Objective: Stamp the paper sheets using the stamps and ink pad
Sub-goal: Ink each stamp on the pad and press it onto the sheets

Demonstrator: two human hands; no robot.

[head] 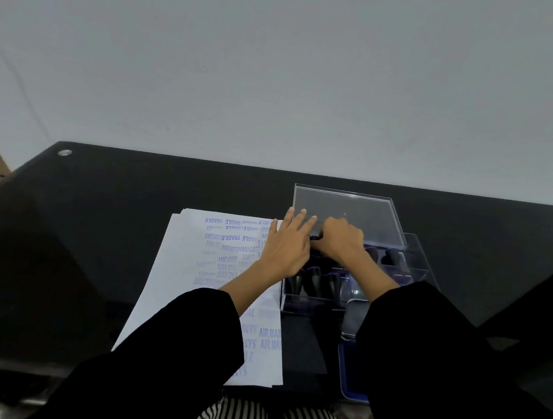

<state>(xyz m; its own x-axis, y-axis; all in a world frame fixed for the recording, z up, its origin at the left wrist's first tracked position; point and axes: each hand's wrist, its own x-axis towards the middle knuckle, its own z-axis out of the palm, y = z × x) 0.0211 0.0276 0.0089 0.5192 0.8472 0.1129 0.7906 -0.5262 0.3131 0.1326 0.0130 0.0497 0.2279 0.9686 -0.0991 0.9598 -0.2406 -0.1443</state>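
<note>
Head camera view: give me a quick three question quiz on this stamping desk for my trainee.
1. True or false: the clear stamp box lid stands open.
2. The left hand has its fingers: A) straight, B) curled into a fist.
3. Fill in: the stamped words on the paper sheets are ___ in colour.
Key: 1 true; 2 A; 3 blue.

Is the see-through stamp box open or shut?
Open. The clear lid leans back behind the box, leaving the black stamps inside uncovered.
</note>
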